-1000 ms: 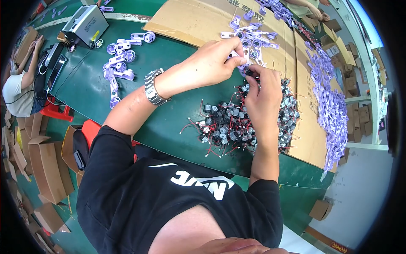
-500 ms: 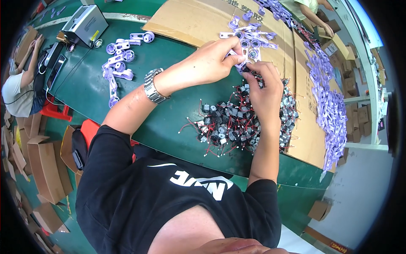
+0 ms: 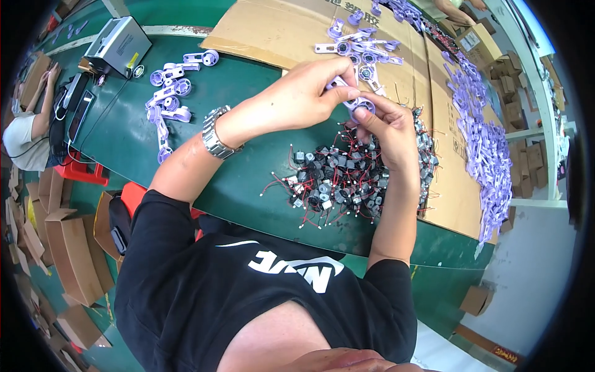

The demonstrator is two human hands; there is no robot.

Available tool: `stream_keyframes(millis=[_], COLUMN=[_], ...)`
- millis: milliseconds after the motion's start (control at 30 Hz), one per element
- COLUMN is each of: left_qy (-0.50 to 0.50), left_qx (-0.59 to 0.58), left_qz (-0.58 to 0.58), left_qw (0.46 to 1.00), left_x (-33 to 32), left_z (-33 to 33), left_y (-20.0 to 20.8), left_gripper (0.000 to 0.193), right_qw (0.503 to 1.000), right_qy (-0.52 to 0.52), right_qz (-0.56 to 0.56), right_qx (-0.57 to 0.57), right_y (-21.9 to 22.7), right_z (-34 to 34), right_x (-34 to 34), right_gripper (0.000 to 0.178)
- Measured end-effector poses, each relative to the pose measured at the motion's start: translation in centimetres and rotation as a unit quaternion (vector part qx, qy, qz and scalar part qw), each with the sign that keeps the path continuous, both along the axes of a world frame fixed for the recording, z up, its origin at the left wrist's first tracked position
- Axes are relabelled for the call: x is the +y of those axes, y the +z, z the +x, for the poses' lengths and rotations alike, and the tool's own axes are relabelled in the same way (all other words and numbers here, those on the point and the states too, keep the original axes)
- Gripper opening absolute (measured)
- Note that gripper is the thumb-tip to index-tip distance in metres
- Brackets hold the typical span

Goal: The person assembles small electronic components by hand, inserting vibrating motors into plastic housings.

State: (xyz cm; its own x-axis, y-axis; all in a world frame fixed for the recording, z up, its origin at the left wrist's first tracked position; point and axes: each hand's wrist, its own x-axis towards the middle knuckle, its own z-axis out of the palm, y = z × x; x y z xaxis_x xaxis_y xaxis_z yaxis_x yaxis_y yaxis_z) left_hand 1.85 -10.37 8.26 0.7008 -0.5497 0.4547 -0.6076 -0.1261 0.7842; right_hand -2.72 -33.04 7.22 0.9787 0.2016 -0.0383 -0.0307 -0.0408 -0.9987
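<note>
Above the far side of the motor pile, both my hands hold one purple plastic housing (image 3: 362,106) with a round ring end and a flat handle. My left hand (image 3: 307,93), wearing a metal watch, pinches the handle between thumb and fingers. The ring end is gripped by my right hand (image 3: 390,127), its thumb on the near face. Whether a motor sits inside the ring cannot be made out. Small grey and black motors with red wires (image 3: 338,180) lie heaped below my hands. Several purple housings (image 3: 365,56) rest on the cardboard just beyond.
Further purple housings (image 3: 168,99) form a line on the green table (image 3: 248,180) at left. A large heap of purple parts (image 3: 486,161) covers the cardboard sheet (image 3: 266,31) at right. A grey metal box (image 3: 121,46) stands far left, near another person (image 3: 28,136).
My right hand has turned, bringing its thumb onto the ring's face, and the housing's ring end now shows more plainly. Both hands stay nearly in place.
</note>
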Motion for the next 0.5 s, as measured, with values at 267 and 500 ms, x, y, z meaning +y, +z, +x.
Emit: stream_keyframes(millis=[267, 500], left_qy=[0.039, 0.021], left_qx=[0.111, 0.143], left_qz=[-0.004, -0.016], left_qw=[0.993, 0.989], left_x=[-0.2, 0.0], left_z=[0.8, 0.5], left_y=[-0.7, -0.3], left_gripper=[0.018, 0.019], right_qw=[0.999, 0.994], right_qy=[-0.008, -0.036], right_qz=[-0.037, -0.092], right_qx=[0.008, -0.055], right_y=[0.1, 0.0], right_z=[0.3, -0.4], right_x=[0.8, 1.2], right_gripper=[0.032, 0.035])
